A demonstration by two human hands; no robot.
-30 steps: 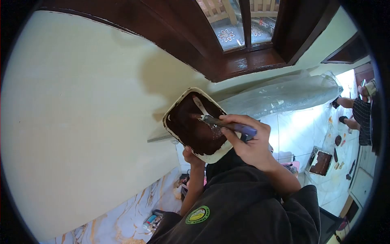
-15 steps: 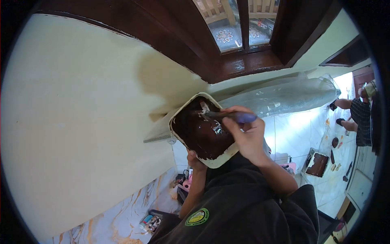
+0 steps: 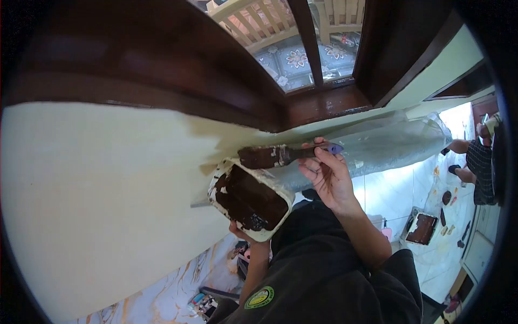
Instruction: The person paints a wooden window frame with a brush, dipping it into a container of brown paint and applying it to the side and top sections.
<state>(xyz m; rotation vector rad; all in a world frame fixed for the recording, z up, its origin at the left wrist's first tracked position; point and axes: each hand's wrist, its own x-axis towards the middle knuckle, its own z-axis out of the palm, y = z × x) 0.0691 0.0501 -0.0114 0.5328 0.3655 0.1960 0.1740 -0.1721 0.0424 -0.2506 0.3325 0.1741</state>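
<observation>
Right hand (image 3: 328, 178) pinches the paintbrush (image 3: 280, 155) mid-frame, bristles loaded dark brown, just above the paint tray (image 3: 249, 198) that the left hand (image 3: 244, 233) cups from underneath.

Two hands show: one right hand (image 3: 326, 175) and one left hand (image 3: 241, 232). There is one paintbrush (image 3: 270, 156). Two paint trays are in view: one held tray (image 3: 248, 200) and one floor tray (image 3: 422, 228). One plastic sheet (image 3: 388, 140) lies along the wall. One other person (image 3: 480, 162) is at the right edge. The window shows two glass panes (image 3: 275, 54).
</observation>
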